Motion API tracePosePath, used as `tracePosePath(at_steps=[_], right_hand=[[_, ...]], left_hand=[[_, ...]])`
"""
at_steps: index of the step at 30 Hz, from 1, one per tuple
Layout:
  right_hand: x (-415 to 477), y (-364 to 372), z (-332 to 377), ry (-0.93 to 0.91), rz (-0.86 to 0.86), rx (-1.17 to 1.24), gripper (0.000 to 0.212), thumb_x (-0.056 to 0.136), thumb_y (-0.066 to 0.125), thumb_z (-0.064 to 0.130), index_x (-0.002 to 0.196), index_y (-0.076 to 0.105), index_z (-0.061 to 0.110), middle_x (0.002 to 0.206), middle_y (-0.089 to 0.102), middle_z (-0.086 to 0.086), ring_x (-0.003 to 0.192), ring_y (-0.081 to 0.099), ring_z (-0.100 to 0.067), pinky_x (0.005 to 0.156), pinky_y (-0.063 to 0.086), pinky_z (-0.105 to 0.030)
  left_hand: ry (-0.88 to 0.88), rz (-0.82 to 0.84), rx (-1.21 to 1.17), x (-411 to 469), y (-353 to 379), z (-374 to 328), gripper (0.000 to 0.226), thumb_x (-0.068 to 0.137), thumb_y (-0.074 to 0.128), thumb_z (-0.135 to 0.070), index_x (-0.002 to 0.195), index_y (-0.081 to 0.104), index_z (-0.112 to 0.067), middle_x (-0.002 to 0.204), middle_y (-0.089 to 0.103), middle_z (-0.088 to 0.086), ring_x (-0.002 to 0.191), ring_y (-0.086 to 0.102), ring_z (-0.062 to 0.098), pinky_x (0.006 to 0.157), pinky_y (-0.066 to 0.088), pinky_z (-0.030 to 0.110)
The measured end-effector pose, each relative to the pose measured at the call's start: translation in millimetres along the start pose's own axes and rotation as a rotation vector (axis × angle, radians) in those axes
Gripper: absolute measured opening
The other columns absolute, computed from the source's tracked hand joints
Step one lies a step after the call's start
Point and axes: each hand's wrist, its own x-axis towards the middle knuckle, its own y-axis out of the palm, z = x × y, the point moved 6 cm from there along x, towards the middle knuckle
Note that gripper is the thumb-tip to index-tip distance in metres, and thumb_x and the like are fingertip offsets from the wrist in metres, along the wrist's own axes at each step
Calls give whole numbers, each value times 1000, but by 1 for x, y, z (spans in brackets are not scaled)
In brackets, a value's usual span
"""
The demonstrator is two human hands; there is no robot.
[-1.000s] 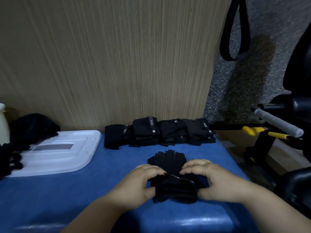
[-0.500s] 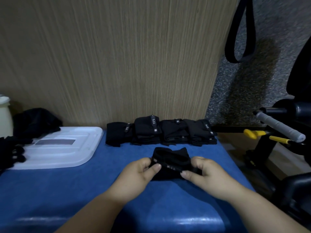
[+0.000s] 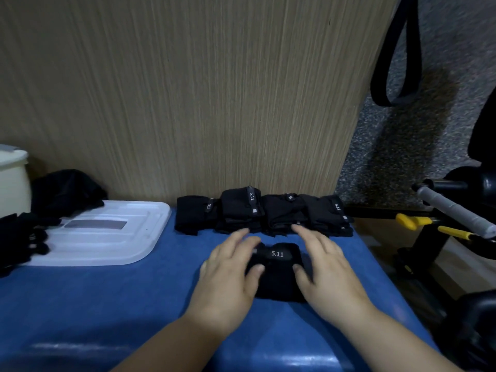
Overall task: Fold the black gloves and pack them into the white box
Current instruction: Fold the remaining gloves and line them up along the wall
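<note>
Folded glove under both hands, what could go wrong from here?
1. Both hands, left hand and right hand, lie open beside the folded glove; no grip, so the fold may spring open.
2. The row of folded gloves sits just beyond the fingertips; reaching forward could knock it.

Matt black cloth gloves lie on a blue surface with a glossy near edge. A smooth white plastic lid sits left; a wood-grain panel stands far behind.
</note>
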Motion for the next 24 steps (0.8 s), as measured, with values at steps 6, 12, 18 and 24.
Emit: tracePosePath(at_steps=[6,12,18,24], right_hand=[[2,23,9,-229,291,-19,64,91,37,5,145,33,38,154,21,23,140,21,3,114,17,-16],[4,21,10,-151,273,-39,50,92,44,22,141,42,33,137,50,14,125,41,-9,104,28,-14],[1,7,11,104,227,34,41,84,59,40,122,50,31,113,47,10,107,52,-10,83,37,-16],[8,19,2,243,412,35,69,81,55,43,144,30,33,138,46,8,132,33,-16,104,34,-26]], left_hand=[[27,363,281,-8,34,3,59,99,25,-53,151,0,-39,159,-3,-20,146,-6,5,119,1,35],[-58,313,323,-2,22,19,52,101,20,-47,150,5,-40,159,2,-20,146,-8,9,119,0,40],[-281,84,387,4,-14,39,33,92,36,-60,100,47,-30,110,52,-10,107,46,14,89,38,29],[-281,241,348,-3,-6,25,52,83,37,-74,80,53,-25,88,60,-8,90,57,14,84,48,36]])
